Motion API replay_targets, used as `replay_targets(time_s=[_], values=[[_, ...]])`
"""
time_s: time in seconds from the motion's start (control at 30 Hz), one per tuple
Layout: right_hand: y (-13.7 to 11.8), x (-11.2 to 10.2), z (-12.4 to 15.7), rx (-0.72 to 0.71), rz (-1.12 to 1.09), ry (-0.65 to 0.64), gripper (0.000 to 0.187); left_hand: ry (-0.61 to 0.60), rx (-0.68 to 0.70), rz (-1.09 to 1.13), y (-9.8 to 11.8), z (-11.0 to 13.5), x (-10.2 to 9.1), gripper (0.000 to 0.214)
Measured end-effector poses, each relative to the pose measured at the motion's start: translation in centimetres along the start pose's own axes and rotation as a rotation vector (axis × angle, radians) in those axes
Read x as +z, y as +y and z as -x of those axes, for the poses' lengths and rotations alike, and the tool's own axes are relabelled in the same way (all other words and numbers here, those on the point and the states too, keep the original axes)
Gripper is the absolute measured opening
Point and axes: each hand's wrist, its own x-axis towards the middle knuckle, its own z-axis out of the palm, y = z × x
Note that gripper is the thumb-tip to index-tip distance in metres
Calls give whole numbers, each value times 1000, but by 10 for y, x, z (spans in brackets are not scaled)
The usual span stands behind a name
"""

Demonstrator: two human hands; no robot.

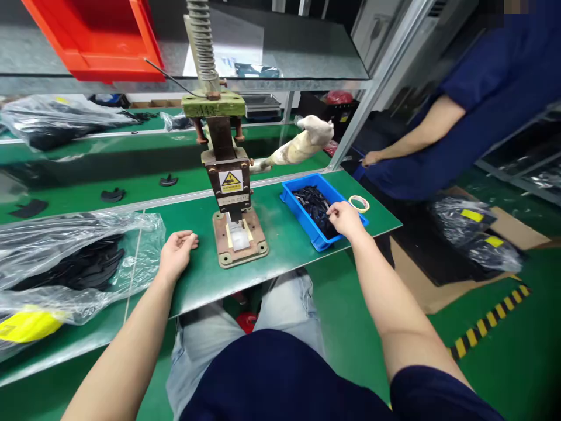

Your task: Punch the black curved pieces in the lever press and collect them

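My left hand (176, 251) rests on the green tabletop with its fingers curled in; I see nothing in it. It lies between a clear plastic bag (149, 234) of curved black parts (94, 266) and a hand press (230, 181). My right hand (345, 219) reaches over the right rim of a blue bin (323, 241), fingertips pinched together at the small black parts (312, 202) inside. Which piece they grip is partly hidden. A pale block (239, 237) sits on the press base under the ram.
The press lever (302, 146), wrapped in pale cloth, sticks out to the right. A tape roll (359, 203) lies beside the bin. Curved black pieces (113, 195) lie on the green surface behind. An orange-red bin (100, 41) stands on the shelf above. A co-worker (460, 117) stands at the right.
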Motion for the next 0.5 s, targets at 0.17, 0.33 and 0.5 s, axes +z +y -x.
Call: replay_targets(time_s=[0.17, 0.33, 0.5], values=[[-26, -12, 6, 11, -319, 121, 30, 7, 69, -14, 13, 26, 5, 35], [-105, -11, 38, -164, -668, 178, 18, -95, 417, -104, 66, 91, 37, 32], [-199, 19, 79, -334, -925, 21, 8, -411, 587, -39, 110, 130, 77, 36]])
